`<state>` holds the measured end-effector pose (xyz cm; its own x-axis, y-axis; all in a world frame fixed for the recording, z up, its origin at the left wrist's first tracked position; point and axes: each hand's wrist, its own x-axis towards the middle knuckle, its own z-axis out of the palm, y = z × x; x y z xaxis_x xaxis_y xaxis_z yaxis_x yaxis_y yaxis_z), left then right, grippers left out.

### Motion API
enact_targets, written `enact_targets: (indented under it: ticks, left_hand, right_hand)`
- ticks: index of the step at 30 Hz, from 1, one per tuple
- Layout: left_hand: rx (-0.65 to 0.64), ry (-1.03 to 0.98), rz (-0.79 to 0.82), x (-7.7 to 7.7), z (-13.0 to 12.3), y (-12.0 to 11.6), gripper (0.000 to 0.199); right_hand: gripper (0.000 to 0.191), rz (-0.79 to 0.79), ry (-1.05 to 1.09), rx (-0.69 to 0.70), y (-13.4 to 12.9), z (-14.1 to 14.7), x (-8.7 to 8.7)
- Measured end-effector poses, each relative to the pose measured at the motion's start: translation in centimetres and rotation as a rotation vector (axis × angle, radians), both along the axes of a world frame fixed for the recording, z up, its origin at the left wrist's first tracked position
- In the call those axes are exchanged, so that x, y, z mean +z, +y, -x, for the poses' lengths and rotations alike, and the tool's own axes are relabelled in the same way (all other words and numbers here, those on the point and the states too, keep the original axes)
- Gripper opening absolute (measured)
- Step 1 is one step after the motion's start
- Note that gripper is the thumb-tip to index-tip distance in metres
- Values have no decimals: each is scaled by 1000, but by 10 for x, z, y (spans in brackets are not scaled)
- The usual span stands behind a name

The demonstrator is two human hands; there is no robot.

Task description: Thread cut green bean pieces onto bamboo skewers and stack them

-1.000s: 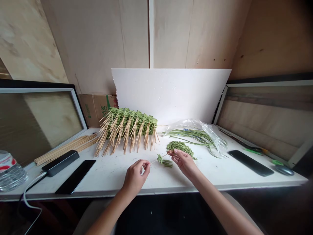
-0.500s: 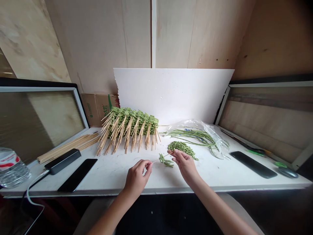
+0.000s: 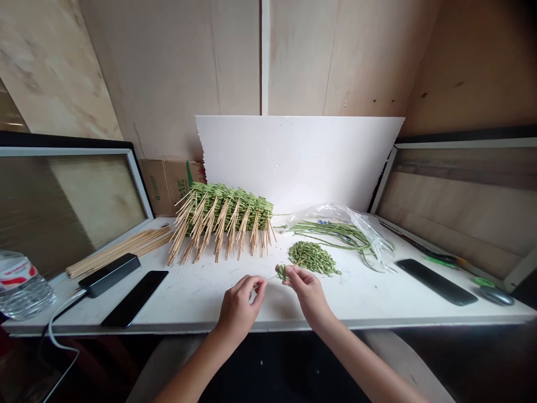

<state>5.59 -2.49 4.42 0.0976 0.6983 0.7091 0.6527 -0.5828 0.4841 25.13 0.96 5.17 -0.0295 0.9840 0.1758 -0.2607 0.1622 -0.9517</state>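
Note:
My left hand (image 3: 243, 302) is closed, thumb and finger pinching a thin wooden skewer (image 3: 272, 278) that points right. My right hand (image 3: 308, 294) is closed on a small cluster of cut green bean pieces (image 3: 281, 272) at the skewer's right end. How the pieces sit on the skewer is partly hidden by my fingers. Just behind my right hand lies a heap of cut bean pieces (image 3: 314, 257). Farther left is a stack of skewered beans (image 3: 235, 204), its bare stick ends (image 3: 220, 229) pointing toward me.
Loose skewers (image 3: 121, 252), a black box (image 3: 109, 275) with a cable, a phone (image 3: 135, 299) and a water bottle (image 3: 23, 285) are at left. Long beans (image 3: 335, 232) lie in a clear plastic bag (image 3: 369, 224) at right, near another dark phone-like slab (image 3: 436, 281). A white board (image 3: 300, 162) stands behind.
My right hand has moved slightly down and left, onto the small cluster of bean pieces. My left hand still pinches the skewer and has shifted slightly right.

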Motion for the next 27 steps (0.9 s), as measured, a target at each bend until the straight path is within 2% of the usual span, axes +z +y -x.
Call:
enact_targets:
  ticks: [5,9,14,18,23,27]
  left_hand:
    - [9,-14,35,3,4,2,13]
    - [25,-57,75,6,8,6,13]
    - [65,-47,95,5,11,9,13]
    - [62,-32,106,4,11,9,13]
    - [63,-20,105,4,10,8,13]
    - [69,-15,100,5,11,9,13]
  right_hand:
    - [34,-22,-71,18,4,-10,8]
    - [32,-130,-320,-11,21,-37,13]
    - [16,-376,-732,-149,42,-65,-7]
    - [10,-449,-915,-175,45,-67,-19]
    - [14,-476,-1000,-146,44,-64,-18]
    - [16,-420,-835,-143,43,-66,-12]
